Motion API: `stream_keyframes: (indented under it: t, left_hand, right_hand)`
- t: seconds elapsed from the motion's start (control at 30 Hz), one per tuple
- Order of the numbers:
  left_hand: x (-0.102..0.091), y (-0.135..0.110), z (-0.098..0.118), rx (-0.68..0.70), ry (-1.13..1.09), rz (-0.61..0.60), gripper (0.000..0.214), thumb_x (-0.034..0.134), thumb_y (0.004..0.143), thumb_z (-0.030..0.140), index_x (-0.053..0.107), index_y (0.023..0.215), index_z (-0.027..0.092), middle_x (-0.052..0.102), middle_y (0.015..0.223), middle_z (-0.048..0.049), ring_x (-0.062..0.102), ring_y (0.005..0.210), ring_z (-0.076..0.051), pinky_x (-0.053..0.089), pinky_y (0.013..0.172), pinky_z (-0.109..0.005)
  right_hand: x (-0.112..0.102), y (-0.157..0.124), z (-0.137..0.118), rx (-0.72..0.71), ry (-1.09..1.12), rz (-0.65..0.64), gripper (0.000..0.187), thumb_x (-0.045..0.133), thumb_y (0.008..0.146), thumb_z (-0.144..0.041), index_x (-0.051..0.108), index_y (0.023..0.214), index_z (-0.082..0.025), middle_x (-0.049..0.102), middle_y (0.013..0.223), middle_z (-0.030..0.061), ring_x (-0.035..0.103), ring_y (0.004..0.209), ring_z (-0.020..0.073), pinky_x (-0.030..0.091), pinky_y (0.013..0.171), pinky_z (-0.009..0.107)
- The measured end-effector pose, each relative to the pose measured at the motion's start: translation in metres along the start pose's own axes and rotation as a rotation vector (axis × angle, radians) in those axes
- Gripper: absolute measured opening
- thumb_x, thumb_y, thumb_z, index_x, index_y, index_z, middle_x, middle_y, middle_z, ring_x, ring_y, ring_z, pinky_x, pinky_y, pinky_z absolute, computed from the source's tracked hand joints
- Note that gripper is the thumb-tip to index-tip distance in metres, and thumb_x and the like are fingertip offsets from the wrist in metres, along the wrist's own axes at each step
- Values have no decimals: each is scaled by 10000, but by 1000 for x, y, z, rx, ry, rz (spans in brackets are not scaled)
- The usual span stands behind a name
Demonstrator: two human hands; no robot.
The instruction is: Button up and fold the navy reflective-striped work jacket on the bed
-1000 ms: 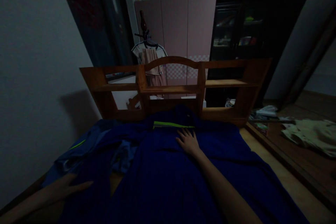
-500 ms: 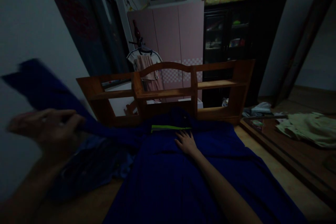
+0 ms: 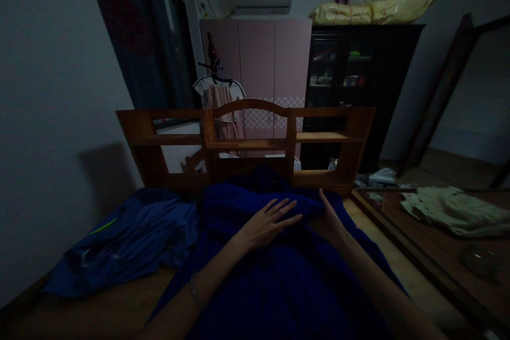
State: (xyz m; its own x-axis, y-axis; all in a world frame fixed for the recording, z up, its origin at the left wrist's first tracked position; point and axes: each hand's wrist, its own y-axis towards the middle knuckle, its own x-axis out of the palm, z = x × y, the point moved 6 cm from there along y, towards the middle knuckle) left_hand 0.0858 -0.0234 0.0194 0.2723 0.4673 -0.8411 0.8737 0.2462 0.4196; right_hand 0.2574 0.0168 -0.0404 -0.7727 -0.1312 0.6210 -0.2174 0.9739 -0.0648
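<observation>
A deep blue long-sleeved garment [image 3: 274, 281] lies spread before me, its collar end toward the wooden headboard. One sleeve [image 3: 231, 204] is folded across its upper part. My left hand [image 3: 269, 223] rests on that fold, fingers spread and stretched out. Just to its right, my right hand [image 3: 330, 223] is at the end of the folded sleeve with its thumb stretched up. Its other fingers point left and are partly lost in the dark cloth; no grip shows. To the left lies a crumpled lighter blue garment [image 3: 147, 239] with a yellow-green stripe.
The wooden headboard [image 3: 249, 144] with open shelves stands across the far end. A wall rises close on the left. On the right, a wooden ledge [image 3: 398, 234] borders a brown surface bearing a pale crumpled cloth [image 3: 454, 212]. Clothes on a hanger [image 3: 219, 93] hang beyond the headboard.
My left hand has brought the raised sleeve from the left over the garment, covering the yellow-green stripe, and let go. My right hand has shifted right.
</observation>
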Motion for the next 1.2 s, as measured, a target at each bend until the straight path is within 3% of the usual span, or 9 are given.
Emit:
stream_keyframes:
  t: [0.1, 0.2, 0.33, 0.47, 0.53, 0.67, 0.87, 1.03, 1.2]
  left_hand:
    - [-4, -22, -8, -140, -85, 3, 882, 655, 761, 397, 120, 1450, 262, 35, 1529, -73, 68, 1398, -256, 146, 1135, -454]
    - [-2, -61, -32, -334, -75, 10, 923, 693, 718, 311, 128, 1447, 261, 53, 1527, -84, 73, 1394, -282, 120, 1125, -496]
    - [14, -140, -86, -802, 22, 42, 812, 552, 695, 33, 239, 1415, 241, 220, 1480, -107, 245, 1346, -280, 252, 1077, -470]
    - [29, -198, -121, -1105, -31, 16, 509, 491, 760, 88, 469, 1254, 207, 500, 1216, -95, 526, 1084, -228, 425, 926, -350]
    - [27, -204, -127, -1154, -51, 50, 400, 465, 812, 147, 496, 1205, 218, 539, 1106, -76, 563, 983, -208, 448, 857, -316]
    - [15, -189, -128, -1175, 0, 102, 298, 468, 790, 139, 516, 1071, 225, 532, 1028, -47, 567, 871, -177, 433, 716, -259]
    - [12, -164, -137, -1037, -14, 70, 150, 445, 689, 37, 449, 671, 186, 498, 835, -14, 529, 774, -139, 372, 658, -236]
    - [14, -168, -150, -1151, -69, 103, 52, 490, 743, 136, 491, 755, 186, 510, 890, -32, 535, 765, -149, 395, 687, -247]
    - [22, -182, -163, -1215, 15, 28, 281, 458, 744, 82, 484, 1010, 167, 553, 964, -78, 566, 811, -185, 399, 679, -270]
  right_hand:
    - [-27, -4, -6, 79, -42, 142, 306, 591, 819, -324, 579, 1074, -155, 684, 975, 70, 647, 917, 195, 504, 877, 346]
    - [-35, -3, -17, 48, -35, 243, 242, 601, 821, -291, 585, 1025, -159, 694, 929, 57, 666, 837, 175, 536, 822, 307]
    - [-15, -2, -50, -65, -17, 262, 218, 590, 836, -293, 599, 1005, -156, 694, 948, 69, 668, 839, 191, 553, 807, 328]
    - [9, -8, -92, -222, -77, 219, 260, 606, 828, -303, 602, 1057, -180, 683, 1009, 49, 663, 864, 179, 563, 787, 323]
    - [17, -13, -110, -283, -134, 207, 270, 602, 831, -300, 600, 1077, -189, 685, 1006, 45, 664, 860, 178, 571, 758, 324]
    - [28, -26, -135, -310, -152, 203, 288, 554, 863, -297, 575, 1131, -195, 688, 990, 51, 663, 883, 191, 579, 708, 345]
    - [47, -46, -159, -354, -129, 136, 341, 542, 866, -335, 562, 1165, -173, 659, 1072, 81, 644, 942, 221, 575, 733, 374]
    - [42, -50, -164, -332, -126, 169, 289, 507, 890, -292, 586, 1130, -153, 680, 985, 94, 654, 906, 212, 572, 750, 369]
    - [37, -47, -166, -373, -189, 200, 268, 496, 893, -285, 601, 1106, -163, 666, 1043, 110, 653, 906, 237, 577, 713, 406]
